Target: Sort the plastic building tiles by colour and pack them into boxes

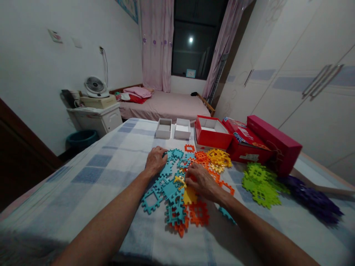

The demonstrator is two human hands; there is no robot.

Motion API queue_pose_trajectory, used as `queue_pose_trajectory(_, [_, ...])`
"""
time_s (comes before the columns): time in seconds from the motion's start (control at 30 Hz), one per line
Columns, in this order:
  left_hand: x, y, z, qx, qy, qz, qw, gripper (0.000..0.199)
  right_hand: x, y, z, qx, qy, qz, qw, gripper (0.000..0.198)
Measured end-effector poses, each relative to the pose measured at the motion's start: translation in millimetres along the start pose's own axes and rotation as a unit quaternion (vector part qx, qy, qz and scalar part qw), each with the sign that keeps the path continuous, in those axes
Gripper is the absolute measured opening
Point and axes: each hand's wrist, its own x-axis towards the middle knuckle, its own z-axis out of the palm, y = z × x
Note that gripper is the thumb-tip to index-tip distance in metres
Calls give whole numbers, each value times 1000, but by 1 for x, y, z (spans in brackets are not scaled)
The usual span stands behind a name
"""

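Note:
A loose pile of flat interlocking plastic building pieces lies on the table, with teal pieces (169,189) on the left and orange pieces (199,213) mixed in. My left hand (155,161) is at the pile's upper left edge, its fingers curled against a teal piece (166,169). Over the middle of the pile, my right hand (200,180) has its fingers closed at a small yellow piece (180,181); its fingertips are partly hidden. Under that hand lies a larger yellow piece (190,195). Beyond it sits a group of yellow-orange pieces (219,159).
Green pieces (260,184) and dark purple pieces (313,199) lie to the right. Along the far side stand two small white boxes (163,132), an open red box (212,138) and a red carton (246,146) with a long box (277,142) leaning there. A checked cloth (102,162) covers the table.

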Motion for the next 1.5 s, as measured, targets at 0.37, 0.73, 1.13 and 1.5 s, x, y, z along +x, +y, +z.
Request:
queue_pose_trajectory(0.37, [7,2,-2,-85,14,-62,994,30,-3,-9,-4,-24,-26,-52,998,21])
queue_pose_trajectory(0.73, [7,8,-13,-153,20,-129,980,27,28,14,3,-89,-15,-41,995,31])
queue_pose_trajectory(1.13, [15,9,-19,-291,113,-154,938,36,45,3,-8,-97,-110,49,988,40])
queue_pose_trajectory(1.5, [11,11,-14,-257,128,-111,951,25,47,12,-24,46,-9,49,998,17])
